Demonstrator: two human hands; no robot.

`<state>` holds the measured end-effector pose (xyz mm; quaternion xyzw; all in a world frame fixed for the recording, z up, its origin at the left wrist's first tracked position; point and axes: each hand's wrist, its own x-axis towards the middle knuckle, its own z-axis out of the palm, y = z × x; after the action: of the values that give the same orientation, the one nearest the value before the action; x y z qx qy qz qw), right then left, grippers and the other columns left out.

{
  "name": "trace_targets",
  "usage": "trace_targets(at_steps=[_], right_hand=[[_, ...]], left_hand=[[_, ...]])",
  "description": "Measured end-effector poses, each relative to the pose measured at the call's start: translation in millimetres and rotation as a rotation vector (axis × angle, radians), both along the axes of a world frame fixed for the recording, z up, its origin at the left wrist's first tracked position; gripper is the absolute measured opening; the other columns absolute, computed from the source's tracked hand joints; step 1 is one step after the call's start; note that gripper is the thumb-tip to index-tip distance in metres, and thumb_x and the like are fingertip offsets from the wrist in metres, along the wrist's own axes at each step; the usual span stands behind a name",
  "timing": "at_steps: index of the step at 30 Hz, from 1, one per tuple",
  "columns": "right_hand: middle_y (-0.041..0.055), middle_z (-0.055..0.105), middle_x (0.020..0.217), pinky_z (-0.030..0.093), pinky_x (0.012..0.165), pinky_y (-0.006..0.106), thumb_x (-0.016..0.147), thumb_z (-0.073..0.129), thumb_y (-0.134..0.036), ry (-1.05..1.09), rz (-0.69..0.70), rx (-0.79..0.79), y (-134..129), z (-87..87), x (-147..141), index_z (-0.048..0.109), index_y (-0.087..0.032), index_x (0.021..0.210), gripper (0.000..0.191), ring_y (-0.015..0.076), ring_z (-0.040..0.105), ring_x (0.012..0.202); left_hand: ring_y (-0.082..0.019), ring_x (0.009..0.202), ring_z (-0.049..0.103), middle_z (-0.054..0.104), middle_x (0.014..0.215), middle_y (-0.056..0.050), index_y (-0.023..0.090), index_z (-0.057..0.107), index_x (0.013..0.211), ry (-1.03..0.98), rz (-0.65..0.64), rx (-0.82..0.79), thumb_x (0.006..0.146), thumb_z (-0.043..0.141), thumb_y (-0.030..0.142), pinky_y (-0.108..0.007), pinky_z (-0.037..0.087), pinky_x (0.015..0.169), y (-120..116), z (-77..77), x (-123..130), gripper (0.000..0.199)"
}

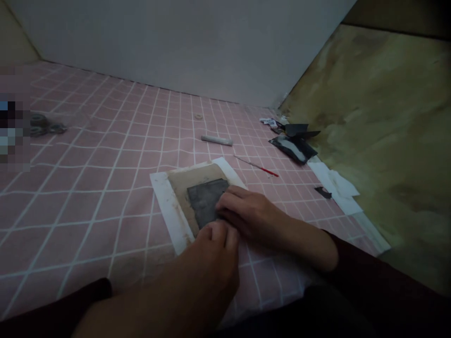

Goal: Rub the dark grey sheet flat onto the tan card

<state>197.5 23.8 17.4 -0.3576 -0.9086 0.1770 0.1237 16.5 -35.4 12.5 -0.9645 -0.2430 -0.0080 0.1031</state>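
A thin dark grey sheet with a dull, slightly uneven surface lies on a brownish board, which rests on white paper. My right hand is closed at the sheet's right edge, its fingers curled in. Just below it, my left hand is closed at the sheet's near edge, knuckles up. Both hands are close together and seem to pinch the sheet's near right part. They cover that corner, and the fingertips are hidden.
Beyond the board lie a grey rod, a thin red-handled tool and a small ring. Dark packets and white paper pieces are along the right wall. Dark round items sit far left on the pink checked cloth.
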Motion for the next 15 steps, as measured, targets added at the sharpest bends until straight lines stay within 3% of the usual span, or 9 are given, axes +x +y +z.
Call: trace_targets(at_steps=[6,12,15], right_hand=[[0.0044,0.054,0.086,0.042,0.067,0.026,0.092,0.048,-0.011,-0.008,-0.087,0.067,3.2,-0.6,11.9,0.056,-0.016,0.089,0.009,0.0145,0.052,0.076],[0.0038,0.054,0.088,0.043,0.064,0.025,0.092,0.047,-0.009,0.007,0.044,0.003,0.6,-1.7,0.7,0.059,-0.016,0.092,0.014,0.0136,0.051,0.074],[0.0044,0.054,0.088,0.044,0.067,0.026,0.092,0.047,-0.010,0.028,-0.029,0.049,3.6,-2.5,6.3,0.057,-0.016,0.093,0.012,0.0143,0.052,0.076]], left_hand=[[-0.024,0.074,0.054,0.065,0.095,-0.019,0.011,0.074,0.100,0.033,-0.035,-0.034,0.087,0.042,0.026,-0.036,0.044,0.059,1.6,2.3,1.6,0.037],[-0.022,0.068,0.052,0.065,0.084,-0.016,0.010,0.074,0.097,-0.040,0.002,0.019,0.084,0.046,0.026,-0.035,0.042,0.056,0.8,-0.2,0.6,0.035],[-0.023,0.069,0.053,0.066,0.088,-0.018,0.011,0.075,0.093,-0.036,-0.015,0.030,0.084,0.046,0.027,-0.036,0.042,0.057,-0.2,-1.6,0.8,0.034]])
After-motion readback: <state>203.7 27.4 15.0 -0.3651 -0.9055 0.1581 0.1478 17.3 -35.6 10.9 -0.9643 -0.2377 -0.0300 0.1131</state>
